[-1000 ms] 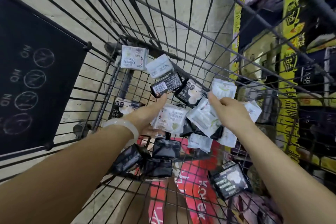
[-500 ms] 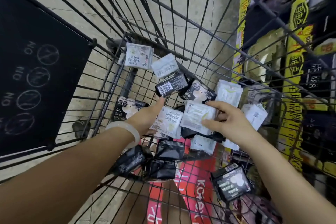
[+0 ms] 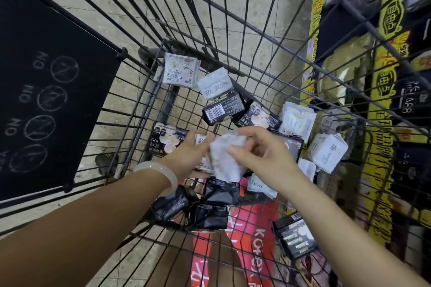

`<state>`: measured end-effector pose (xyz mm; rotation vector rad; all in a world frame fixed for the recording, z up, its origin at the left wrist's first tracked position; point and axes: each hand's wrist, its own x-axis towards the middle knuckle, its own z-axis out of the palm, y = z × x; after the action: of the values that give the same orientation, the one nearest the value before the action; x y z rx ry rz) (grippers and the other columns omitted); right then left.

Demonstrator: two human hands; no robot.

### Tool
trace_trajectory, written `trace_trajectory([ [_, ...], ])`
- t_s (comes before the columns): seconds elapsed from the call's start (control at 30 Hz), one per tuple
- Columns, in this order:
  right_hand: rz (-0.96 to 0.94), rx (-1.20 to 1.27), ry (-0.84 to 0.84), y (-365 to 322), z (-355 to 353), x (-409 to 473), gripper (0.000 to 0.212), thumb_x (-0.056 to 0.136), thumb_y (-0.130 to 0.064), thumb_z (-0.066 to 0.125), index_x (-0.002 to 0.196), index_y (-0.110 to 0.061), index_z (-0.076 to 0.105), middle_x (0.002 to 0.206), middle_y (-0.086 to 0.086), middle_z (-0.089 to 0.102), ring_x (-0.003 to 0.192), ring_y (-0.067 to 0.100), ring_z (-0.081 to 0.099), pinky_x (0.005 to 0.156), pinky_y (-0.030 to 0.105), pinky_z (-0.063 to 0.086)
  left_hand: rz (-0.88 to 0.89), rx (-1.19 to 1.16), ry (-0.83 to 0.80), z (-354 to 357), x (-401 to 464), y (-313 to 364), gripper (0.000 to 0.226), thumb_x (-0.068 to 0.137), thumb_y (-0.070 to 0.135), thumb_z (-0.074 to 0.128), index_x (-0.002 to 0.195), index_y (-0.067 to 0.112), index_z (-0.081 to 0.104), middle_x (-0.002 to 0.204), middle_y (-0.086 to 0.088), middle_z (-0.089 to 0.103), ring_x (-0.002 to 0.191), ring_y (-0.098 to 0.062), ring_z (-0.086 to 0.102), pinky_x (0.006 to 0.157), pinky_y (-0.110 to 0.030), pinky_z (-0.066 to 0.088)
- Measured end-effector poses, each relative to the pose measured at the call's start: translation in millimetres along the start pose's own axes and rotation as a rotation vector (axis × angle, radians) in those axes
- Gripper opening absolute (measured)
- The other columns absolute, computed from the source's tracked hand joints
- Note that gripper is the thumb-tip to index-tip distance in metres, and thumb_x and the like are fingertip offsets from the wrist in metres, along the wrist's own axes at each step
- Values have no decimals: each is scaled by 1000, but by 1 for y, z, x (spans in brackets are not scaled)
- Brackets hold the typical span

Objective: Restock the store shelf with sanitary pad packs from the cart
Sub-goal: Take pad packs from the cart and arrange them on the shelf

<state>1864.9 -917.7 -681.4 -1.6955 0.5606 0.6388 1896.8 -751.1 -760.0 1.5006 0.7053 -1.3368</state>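
Note:
Both my hands reach down into a black wire cart (image 3: 130,147) strewn with small white and black sanitary pad packs. My right hand (image 3: 261,158) grips a white pack (image 3: 227,158), blurred, lifted just above the pile. My left hand (image 3: 189,156), with a pale bangle on the wrist, holds another white pack (image 3: 200,141) that is mostly hidden behind the lifted one. More white packs (image 3: 180,73) lie at the cart's far end. Black packs (image 3: 224,109) lie around and below my hands. The store shelf (image 3: 384,91) with boxed goods rises on the right.
A black chalkboard panel (image 3: 46,100) marked with "NO" and circles hangs on the cart's left wall. A red Kotex box (image 3: 254,247) sits under the cart floor. Beige tiled floor (image 3: 233,7) shows through the wires. The cart's right wall stands between my hands and the shelf.
My right hand has drawn the white pack left and up, against my left hand. My left hand stays on its pack. The view has tilted slightly downward.

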Motion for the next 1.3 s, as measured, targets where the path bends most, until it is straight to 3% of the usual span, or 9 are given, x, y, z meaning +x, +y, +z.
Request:
trace_trajectory([
  [0.2,58,108,-194,-11,-1,6,41,86,6,58,122,-15,54,99,-5,59,87,11,63,81,18,51,-20,-301,-177,-12,-13,8,87,80,79,8,113,22,64,107,-8,72,95,-26,68,71,-38,54],
  [0.3,67,214,-228,-11,2,8,47,85,11,56,126,-11,52,107,-3,61,91,4,64,84,16,52,54,-181,-268,-18,-18,9,73,76,80,37,116,23,61,99,-3,72,92,-21,68,73,-37,56],
  [0.4,39,310,-193,-11,4,9,45,81,15,58,113,-16,56,110,3,62,90,8,66,85,25,54,73,-100,-273,-21,-15,3,77,64,54,72,130,20,52,103,-2,70,95,-20,66,75,-35,56],
  [0.53,-135,-32,5,-2,-7,14,51,74,2,74,106,-33,55,115,-2,56,93,5,57,75,16,47,71,-162,-247,-22,-13,1,75,66,42,67,133,14,48,102,-5,69,89,-20,67,67,-31,57],
  [0.73,-139,-426,-273,15,-4,17,94,71,-9,78,146,-26,25,145,-8,28,130,6,32,104,22,30,94,-152,-249,-22,-13,0,75,67,42,68,133,16,47,108,-8,68,94,-23,66,76,-36,58],
  [0.93,-180,-461,-186,13,12,14,83,73,-21,78,141,-26,30,119,-11,33,110,4,37,97,25,36,79,-167,-333,-18,-18,-3,64,59,53,70,113,19,62,103,-6,71,95,-21,65,93,-40,50],
  [1.03,-220,-477,-158,17,22,10,74,71,-23,79,131,-22,37,114,-9,34,103,1,35,90,12,36,119,-192,-362,-15,-19,-6,45,61,32,75,102,17,65,90,-4,73,84,-19,68,81,-33,55],
  [1.17,-232,-478,-101,18,27,8,66,67,-25,81,118,-21,39,109,-7,35,96,2,33,77,-1,28,144,-258,-390,-20,-20,-9,60,51,31,77,107,15,64,96,-8,72,85,-19,69,71,-29,57],
  [1.3,-227,-457,-51,20,26,13,64,64,-25,84,108,-23,37,108,-5,37,100,7,38,78,17,35,73,-367,-336,-30,-15,-14,90,52,31,77,134,13,45,116,-12,67,102,-24,65,78,-33,57],
])
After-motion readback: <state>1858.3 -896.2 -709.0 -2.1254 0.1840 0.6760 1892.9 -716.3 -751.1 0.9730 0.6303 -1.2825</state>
